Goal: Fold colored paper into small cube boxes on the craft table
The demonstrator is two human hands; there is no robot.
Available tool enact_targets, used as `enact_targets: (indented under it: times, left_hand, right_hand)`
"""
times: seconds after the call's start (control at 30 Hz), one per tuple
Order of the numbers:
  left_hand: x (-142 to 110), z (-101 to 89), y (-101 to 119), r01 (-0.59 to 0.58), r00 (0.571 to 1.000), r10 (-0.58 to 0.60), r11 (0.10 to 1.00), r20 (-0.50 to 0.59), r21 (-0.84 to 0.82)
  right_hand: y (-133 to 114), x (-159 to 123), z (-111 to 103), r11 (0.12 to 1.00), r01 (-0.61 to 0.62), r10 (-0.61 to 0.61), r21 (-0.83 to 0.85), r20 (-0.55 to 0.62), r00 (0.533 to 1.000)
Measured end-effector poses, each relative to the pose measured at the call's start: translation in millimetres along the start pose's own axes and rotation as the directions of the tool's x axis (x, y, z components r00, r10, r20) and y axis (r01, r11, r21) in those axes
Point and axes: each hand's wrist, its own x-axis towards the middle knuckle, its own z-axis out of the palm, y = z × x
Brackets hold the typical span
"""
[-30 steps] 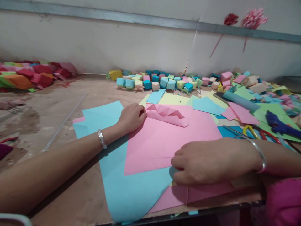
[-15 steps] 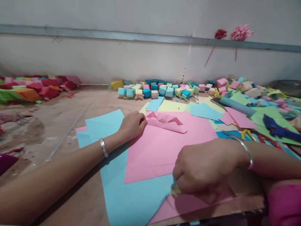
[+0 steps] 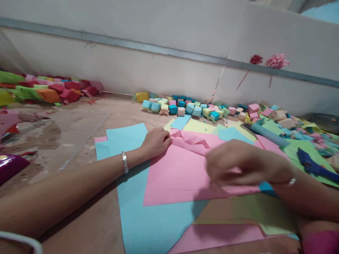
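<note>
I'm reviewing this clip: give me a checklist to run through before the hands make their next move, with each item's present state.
1. Left hand at the left end of the folded pink paper: ok.
2. Left hand's grip on that paper: cannot tell; the fingertips are hidden.
3. Right hand holding nothing: cannot tell; it is blurred.
4. Pink sheet beneath the folded paper: ok.
5. Pink sheet's edges lined up with the light blue sheet: not ok; the blue sticks out at the left.
6. Glue gun apart from the folded paper: ok.
</note>
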Motion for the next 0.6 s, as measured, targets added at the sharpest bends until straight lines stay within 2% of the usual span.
enact_targets:
  times: [0.03,0.07,0.13,0.23,0.4,0.6]
  left_hand:
    - [0,0.1,0,-0.012,1.0,0.012,1.0,0.004,-0.001]
    - [0,0.1,0,-0.025,1.0,0.025,1.0,0.008,0.0]
    - [-1,-0.3,1,-0.044,0.999,0.044,0.999,0.019,0.003]
    - [-2,-2.0,5,-0.039,0.999,0.039,0.999,0.031,0.013]
    - [-1,-5.4,7,0.042,0.998,-0.044,0.998,0.045,0.038]
    - [4,-8.5,3,0.135,0.988,-0.136,0.991,0.071,0.019]
  right_hand:
    - [10,7,16,0.997,-0.057,0.059,-0.059,0.034,0.998]
    - [19,13,32,0.971,-0.164,0.171,-0.172,0.022,0.985]
    - [33,22,64,0.881,-0.303,0.328,-0.363,0.009,0.945]
    - [42,26,93,0.826,-0.364,0.423,-0.431,0.046,0.905]
    - [43,24,96,0.835,-0.365,0.454,-0.411,0.141,0.88]
    - [48,24,95,0.855,-0.35,0.431,-0.383,0.15,0.89]
